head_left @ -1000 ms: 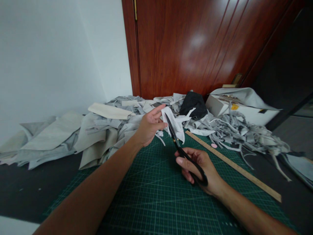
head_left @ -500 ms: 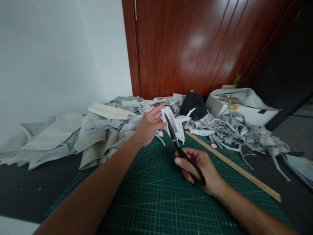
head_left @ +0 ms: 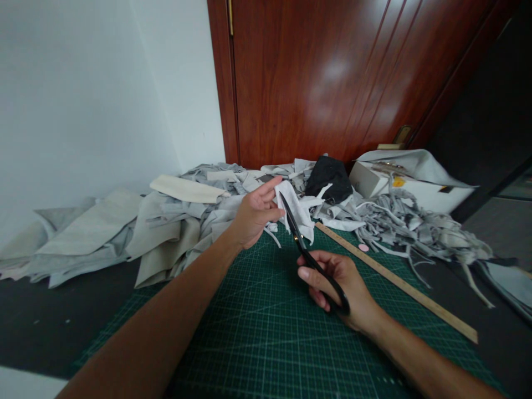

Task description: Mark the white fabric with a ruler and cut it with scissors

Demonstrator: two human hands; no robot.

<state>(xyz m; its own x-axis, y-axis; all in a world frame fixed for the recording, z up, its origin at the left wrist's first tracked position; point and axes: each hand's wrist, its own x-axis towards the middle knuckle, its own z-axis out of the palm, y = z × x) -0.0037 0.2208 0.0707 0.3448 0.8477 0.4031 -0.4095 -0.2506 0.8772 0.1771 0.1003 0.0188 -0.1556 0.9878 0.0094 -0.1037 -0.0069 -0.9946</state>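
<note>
My left hand (head_left: 258, 215) pinches the left edge of a small white piece of fabric (head_left: 298, 209), with its thumb and fingers pointing right. A pair of black scissors (head_left: 311, 257) is in my right hand (head_left: 332, 282), its fingers through and around the handles. The scissor blades point up and to the left and lie against the white fabric, close to my left thumb. Both hands are above a green cutting mat (head_left: 249, 327) with a grid.
Grey and cream fabric pieces (head_left: 95, 227) are heaped at the left and back. Beyond the wooden ruler (head_left: 399, 282) lie tangled grey strips (head_left: 399, 221) and a pink disc (head_left: 363, 247). A black cloth (head_left: 329, 176) and a white box (head_left: 419, 191) stand near the door (head_left: 316, 77).
Hardly anything differs. The fabric, scissors and both hands have shifted a few pixels to the right, and the grip of each hand is the same.
</note>
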